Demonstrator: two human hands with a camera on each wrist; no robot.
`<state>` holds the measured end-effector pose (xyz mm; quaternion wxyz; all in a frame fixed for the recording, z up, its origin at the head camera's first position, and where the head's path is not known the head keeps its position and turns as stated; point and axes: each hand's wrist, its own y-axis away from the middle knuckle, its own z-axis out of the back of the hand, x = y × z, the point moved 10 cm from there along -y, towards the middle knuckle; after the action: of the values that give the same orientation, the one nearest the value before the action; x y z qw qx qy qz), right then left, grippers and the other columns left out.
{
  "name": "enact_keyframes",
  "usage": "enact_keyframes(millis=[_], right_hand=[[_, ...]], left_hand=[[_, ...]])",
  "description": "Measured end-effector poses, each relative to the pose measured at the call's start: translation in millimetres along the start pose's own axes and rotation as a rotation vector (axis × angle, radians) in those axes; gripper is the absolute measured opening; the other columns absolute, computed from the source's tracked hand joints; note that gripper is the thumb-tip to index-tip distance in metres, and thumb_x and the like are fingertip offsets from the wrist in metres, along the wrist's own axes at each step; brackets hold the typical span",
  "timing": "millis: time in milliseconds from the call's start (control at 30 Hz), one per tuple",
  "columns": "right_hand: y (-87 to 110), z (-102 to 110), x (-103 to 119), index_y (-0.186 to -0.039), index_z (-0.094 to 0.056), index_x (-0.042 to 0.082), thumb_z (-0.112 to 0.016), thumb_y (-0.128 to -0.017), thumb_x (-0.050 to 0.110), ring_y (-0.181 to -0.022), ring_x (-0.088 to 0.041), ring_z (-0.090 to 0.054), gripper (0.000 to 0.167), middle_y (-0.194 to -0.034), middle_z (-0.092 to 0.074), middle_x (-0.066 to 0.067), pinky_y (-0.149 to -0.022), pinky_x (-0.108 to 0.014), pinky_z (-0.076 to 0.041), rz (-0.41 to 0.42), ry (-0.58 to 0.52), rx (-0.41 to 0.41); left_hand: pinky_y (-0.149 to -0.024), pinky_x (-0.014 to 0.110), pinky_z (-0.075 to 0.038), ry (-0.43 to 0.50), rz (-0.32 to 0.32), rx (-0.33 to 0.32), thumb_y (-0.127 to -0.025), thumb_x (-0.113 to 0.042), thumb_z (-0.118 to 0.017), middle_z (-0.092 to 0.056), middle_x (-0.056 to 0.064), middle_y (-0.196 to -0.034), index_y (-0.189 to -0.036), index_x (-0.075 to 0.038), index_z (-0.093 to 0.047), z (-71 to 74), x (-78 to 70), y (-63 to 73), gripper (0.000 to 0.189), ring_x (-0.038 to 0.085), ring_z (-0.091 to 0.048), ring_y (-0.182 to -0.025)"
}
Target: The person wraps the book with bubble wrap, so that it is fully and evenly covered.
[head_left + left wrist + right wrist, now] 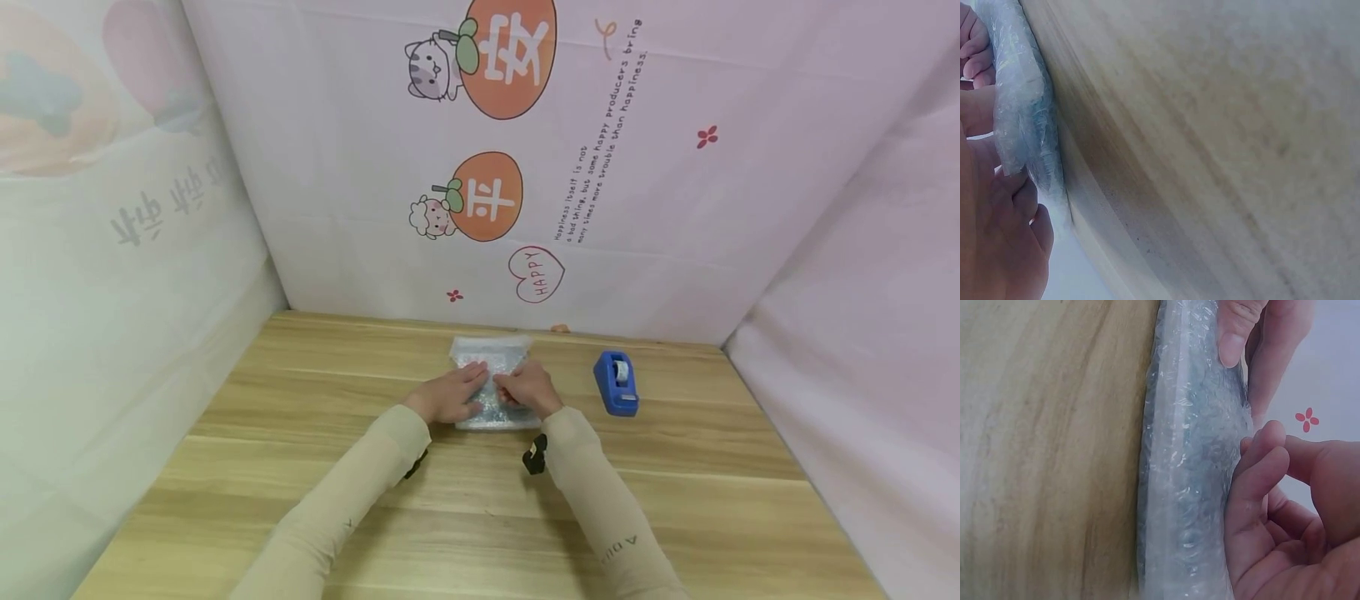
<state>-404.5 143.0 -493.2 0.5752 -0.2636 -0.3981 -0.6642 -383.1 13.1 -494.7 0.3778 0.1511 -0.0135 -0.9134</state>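
A flat package wrapped in clear bubble wrap (487,421) lies on the wooden table, and its bubbly surface (1179,475) fills the middle of the right wrist view. My left hand (450,394) rests on the package's left side with fingers extended; its thumb (1232,344) presses the wrap. On the right side, my right hand (527,388) has its fingers curled against the wrap, the thumb reaching to the package surface. No separate object shows between those fingers. The left wrist view catches the wrap's edge (1022,94) beside the left hand (1000,219).
To the right of the package stands a blue tape dispenser (617,383) with a roll in it. A printed white cloth (637,208) rises behind the table's back edge, and pale cloth walls (150,292) flank both sides.
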Motion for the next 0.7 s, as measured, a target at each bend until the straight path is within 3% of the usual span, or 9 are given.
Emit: enact_keyframes(millis=[333, 700], right_hand=[[-6.8, -0.7, -5.4, -0.066, -0.075, 0.005, -0.077, -0.097, 0.024, -0.045, -0.007, -0.051, 0.036, -0.052, -0.062, 0.002, -0.048, -0.019, -0.045, -0.098, 0.078, -0.019], [-15.2, -0.7, -9.7, -0.055, -0.067, 0.014, -0.081, -0.094, 0.034, -0.041, -0.003, -0.050, 0.046, -0.048, -0.059, 0.005, -0.042, -0.016, -0.042, -0.171, 0.215, 0.019]], left_hand=[[-0.136, 0.046, -0.020, -0.002, -0.003, 0.002, -0.112, -0.032, -0.044, -0.017, 0.017, -0.177, -0.167, 0.001, -0.024, -0.7, -1.3, -1.0, 0.067, 0.035, -0.016, -0.166], [-0.136, 0.044, -0.020, -0.013, 0.001, 0.006, -0.112, -0.033, -0.044, -0.018, 0.017, -0.177, -0.167, 0.001, -0.024, 0.8, -1.1, -0.8, 0.067, 0.034, -0.016, -0.166]])
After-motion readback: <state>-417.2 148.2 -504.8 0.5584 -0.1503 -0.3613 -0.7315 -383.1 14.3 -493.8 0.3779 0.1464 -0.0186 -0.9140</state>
